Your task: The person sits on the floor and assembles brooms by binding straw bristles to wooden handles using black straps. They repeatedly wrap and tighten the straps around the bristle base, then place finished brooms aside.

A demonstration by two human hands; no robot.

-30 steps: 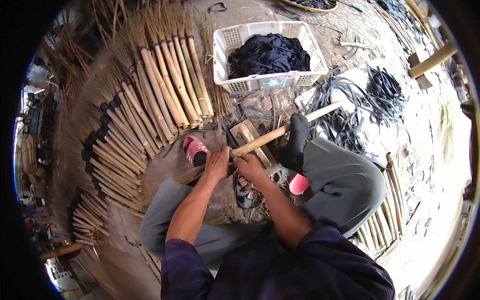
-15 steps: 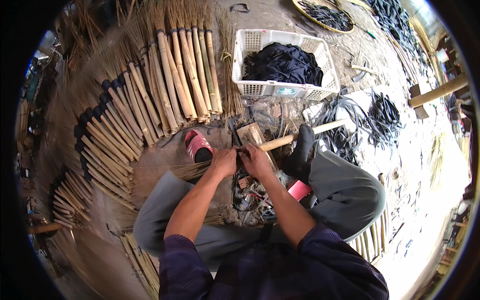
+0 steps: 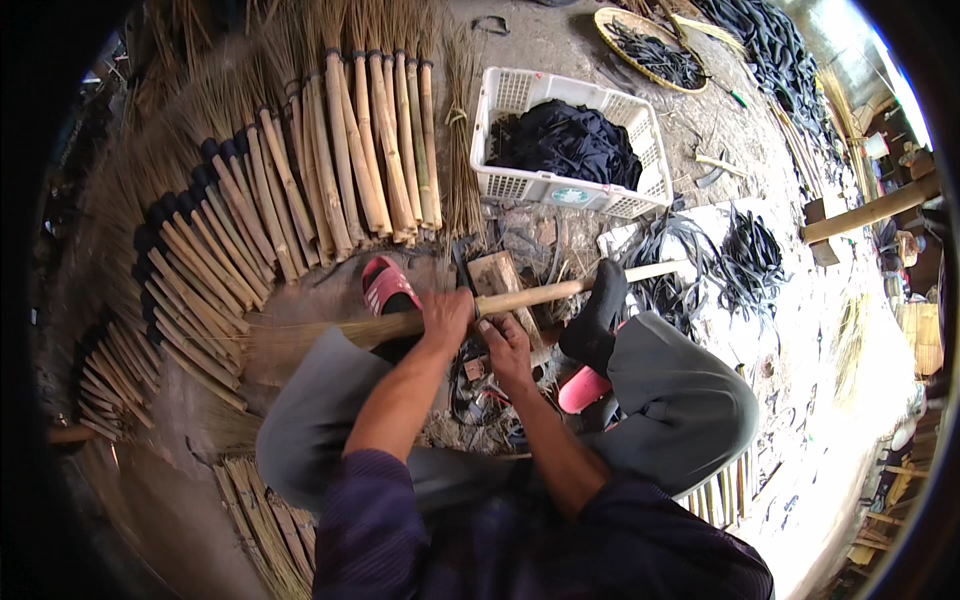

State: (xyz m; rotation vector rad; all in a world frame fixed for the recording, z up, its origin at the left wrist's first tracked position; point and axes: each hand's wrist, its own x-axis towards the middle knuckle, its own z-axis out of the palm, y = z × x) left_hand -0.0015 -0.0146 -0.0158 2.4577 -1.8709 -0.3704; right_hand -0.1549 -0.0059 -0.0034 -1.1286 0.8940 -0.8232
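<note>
A broom lies sideways in front of me, its bamboo handle [image 3: 540,294] running right past my foot in a black sock [image 3: 598,318]. Its thin bristles [image 3: 385,328] spread left over my leg. My left hand [image 3: 447,315] is wrapped round the broom where bristles meet handle. Just right of it, a dark band [image 3: 477,310] circles the handle. My right hand [image 3: 508,347] is closed below the handle, thumb by the band; what it pinches is hidden. Behind the hands lies a wooden block [image 3: 495,272].
Many brooms [image 3: 350,150] lie fanned out at the left. A white plastic crate [image 3: 570,192] holds black material. Black strips [image 3: 690,250] lie to its lower right, and a round basket [image 3: 655,72] stands far right. Pink-red footwear [image 3: 385,287] is near my left hand.
My right hand has come down and slightly back from the handle, baring the dark band. The left hand has turned over the broom, and the handle sits a little lower at its right end.
</note>
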